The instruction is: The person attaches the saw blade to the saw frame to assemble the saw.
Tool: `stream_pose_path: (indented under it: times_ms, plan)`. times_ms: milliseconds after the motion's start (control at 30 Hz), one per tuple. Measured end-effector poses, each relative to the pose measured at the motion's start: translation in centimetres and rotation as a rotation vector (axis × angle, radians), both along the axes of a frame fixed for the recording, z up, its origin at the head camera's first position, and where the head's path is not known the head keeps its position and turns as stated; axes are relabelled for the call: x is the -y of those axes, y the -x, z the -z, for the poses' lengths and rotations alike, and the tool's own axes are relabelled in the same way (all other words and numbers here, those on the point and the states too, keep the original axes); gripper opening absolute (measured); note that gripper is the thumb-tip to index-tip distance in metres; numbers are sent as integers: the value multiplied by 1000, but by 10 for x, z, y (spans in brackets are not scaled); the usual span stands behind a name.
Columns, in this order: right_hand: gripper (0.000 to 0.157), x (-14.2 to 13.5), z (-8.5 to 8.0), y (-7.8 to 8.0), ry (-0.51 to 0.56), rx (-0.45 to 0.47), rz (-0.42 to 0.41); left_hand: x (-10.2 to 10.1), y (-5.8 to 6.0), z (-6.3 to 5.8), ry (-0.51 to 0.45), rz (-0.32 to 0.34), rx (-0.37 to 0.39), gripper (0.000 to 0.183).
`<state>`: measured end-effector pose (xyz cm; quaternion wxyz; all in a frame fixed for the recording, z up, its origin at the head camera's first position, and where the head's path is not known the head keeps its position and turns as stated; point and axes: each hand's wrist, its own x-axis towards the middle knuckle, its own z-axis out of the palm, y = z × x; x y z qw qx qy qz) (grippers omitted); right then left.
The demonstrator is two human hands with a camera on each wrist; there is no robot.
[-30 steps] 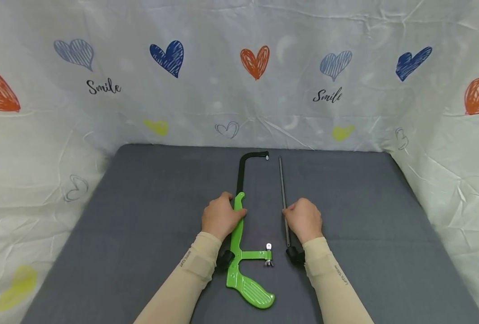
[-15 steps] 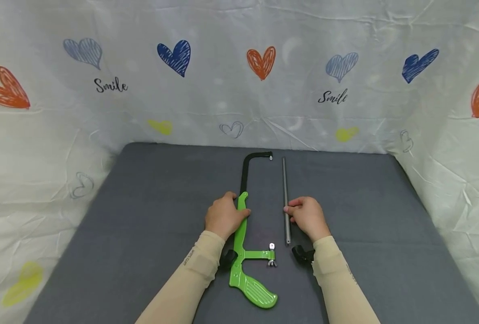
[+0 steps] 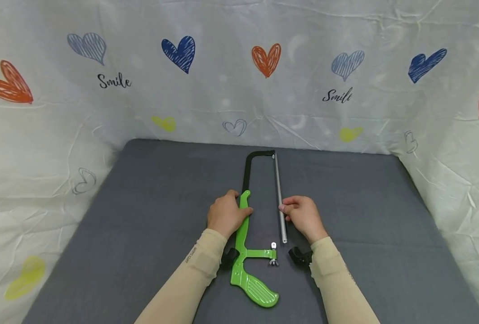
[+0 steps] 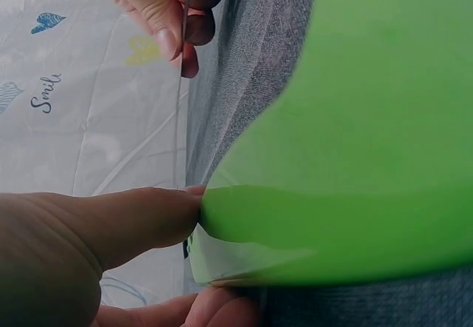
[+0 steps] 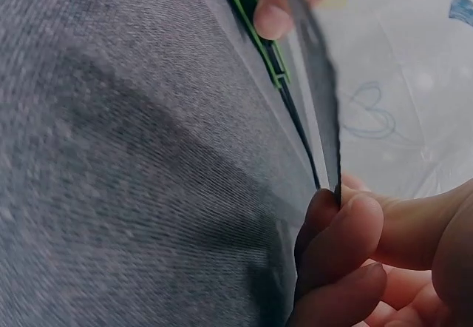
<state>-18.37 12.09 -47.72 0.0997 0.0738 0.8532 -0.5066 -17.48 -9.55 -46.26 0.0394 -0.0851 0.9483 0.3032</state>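
Head view: saw frame (image 3: 241, 236) points away; blade (image 3: 279, 186) likewise; far tip (image 3: 275, 155) perhaps touching.

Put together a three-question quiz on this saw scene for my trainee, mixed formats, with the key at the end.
1. Multiple choice: what does the right hand hold?
A) the wing nut
B) the blade
C) the handle

2. True or false: in the head view, the end of the blade nearest the person is seated on the near silver fitting.

3. Fill in the blank: the left hand grips the saw frame by its ____ part.

Key:
1. B
2. False; that end lies apart, to the right of the fitting.
3. green
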Motion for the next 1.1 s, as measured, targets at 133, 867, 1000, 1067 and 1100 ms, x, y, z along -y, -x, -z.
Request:
stream_pose_path:
  times_ms: [133,867,1000,1067,1100]
  plan:
    - [22,2,3,-2,-6,6,-10,-1,-2,3,1,-4,6,63]
    - [24,5,-2,-1,-17,71,-15,-1,4,4,16,12,0,63]
    - [26,5,-4,0,-1,92,-19,-1,7,2,16,19,18,63]
    - [26,4,-4,0,3,96,-24,-2,7,2,15,19,24,63]
    - [26,3,-4,0,8,97,-26,-2,7,2,15,18,26,63]
